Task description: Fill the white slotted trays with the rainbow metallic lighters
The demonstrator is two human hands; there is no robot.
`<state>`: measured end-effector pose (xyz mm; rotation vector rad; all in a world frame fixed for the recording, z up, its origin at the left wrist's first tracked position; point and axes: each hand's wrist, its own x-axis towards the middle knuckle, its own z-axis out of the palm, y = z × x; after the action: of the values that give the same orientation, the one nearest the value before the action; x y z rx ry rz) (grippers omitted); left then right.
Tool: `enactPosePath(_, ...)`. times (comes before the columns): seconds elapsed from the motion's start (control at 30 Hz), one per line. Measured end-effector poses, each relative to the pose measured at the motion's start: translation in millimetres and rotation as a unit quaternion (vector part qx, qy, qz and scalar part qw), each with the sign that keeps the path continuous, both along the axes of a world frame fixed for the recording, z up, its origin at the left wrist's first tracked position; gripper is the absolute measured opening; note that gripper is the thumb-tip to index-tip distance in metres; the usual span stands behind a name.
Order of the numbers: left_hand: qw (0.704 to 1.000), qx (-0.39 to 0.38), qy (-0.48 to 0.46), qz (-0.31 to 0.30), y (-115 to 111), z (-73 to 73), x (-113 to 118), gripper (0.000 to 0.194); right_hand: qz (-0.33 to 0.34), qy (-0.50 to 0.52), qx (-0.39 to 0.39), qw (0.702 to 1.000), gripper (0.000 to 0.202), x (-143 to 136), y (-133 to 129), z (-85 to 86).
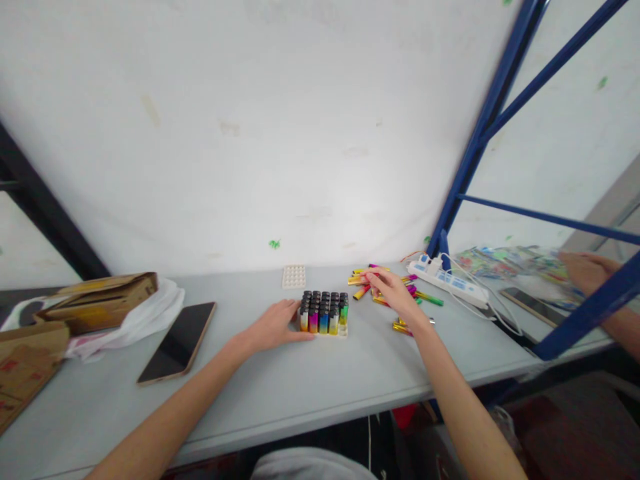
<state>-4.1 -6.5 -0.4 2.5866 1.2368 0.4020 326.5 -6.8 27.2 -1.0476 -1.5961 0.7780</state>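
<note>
A block of upright colourful lighters (324, 313) with black tops stands in a white tray (343, 332) at the middle of the table. Against the left side of this block rests my left hand (277, 325), its thumb along the front lower edge and its fingers at the side. My right hand (387, 287) is over a loose pile of shiny lighters (361, 291) to the right, fingertips pinched together at the pile; what they hold is too small to make out. A few more lighters (403, 327) lie beneath my right wrist. Behind the block lies an empty white grid tray (294, 277).
A phone (177, 343), a cardboard box (105, 300) and white plastic (165, 307) lie at the left. On the right are a power strip (450, 283) with cables, a blue metal frame (473, 167), another phone (534, 305) and another person's hand (585, 272).
</note>
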Motion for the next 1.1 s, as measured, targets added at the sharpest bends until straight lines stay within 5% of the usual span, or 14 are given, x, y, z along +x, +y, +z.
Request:
enactPosePath(0.37,1.0,0.007,-0.003,0.002,1,-2.9,-1,0.057,0.022,0.206,-0.064,0.976,0.05,-33,-7,-0.1)
enactPosePath(0.57,1.0,0.006,0.002,-0.002,1,-2.6,-1,0.059,0.11,0.289,-0.116,0.944,0.048,-39,-15,4.9)
enactPosePath(0.87,1.0,0.006,-0.008,-0.002,1,-1.8,-1,0.059,0.128,0.252,-0.185,0.941,0.061,-53,-11,1.1)
enactPosePath(1.1,1.0,-0.006,-0.011,-0.006,2,-2.0,0,0.061,0.052,0.197,-0.247,0.947,0.061,-62,-14,-2.3)
